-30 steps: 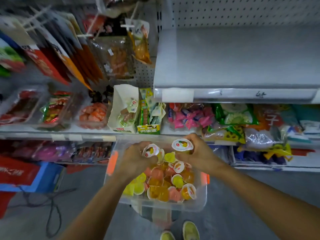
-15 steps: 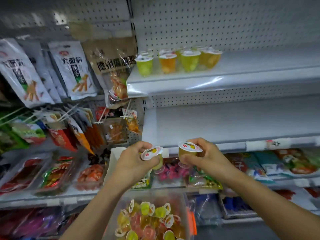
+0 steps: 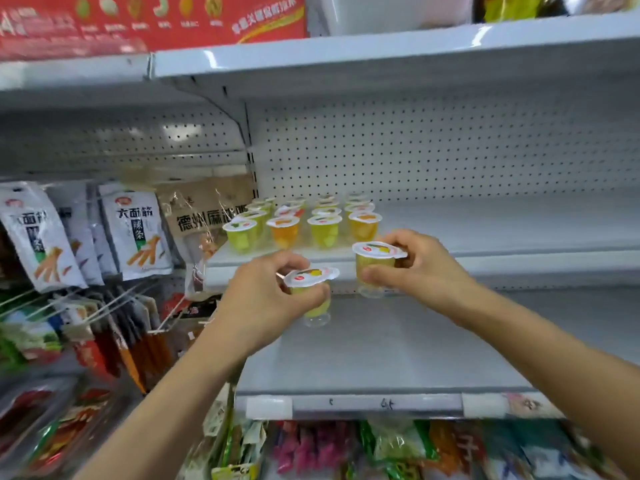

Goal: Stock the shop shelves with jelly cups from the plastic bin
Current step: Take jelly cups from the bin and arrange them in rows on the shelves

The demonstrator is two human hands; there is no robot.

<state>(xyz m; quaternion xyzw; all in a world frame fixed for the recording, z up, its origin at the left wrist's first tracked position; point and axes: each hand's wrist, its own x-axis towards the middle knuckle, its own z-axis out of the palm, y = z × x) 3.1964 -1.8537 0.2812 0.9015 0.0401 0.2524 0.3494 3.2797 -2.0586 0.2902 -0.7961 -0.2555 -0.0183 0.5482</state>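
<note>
Now each hand holds one cup in the air: the left hand (image 3: 263, 296) has its fingers (image 3: 292, 261) curled round a yellow-green jelly cup (image 3: 311, 277), and the right hand (image 3: 422, 268) pinches a second jelly cup (image 3: 377, 254) between thumb and fingers. Beyond them, stocked jelly cups (image 3: 301, 223) stand in rows at the left end of the middle shelf (image 3: 502, 223).

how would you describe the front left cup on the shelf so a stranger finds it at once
Find the white shelf backed by pegboard, with a block of jelly cups at its left end. In the front row, take the leftmost cup: green jelly, beside an orange cup.
</note>
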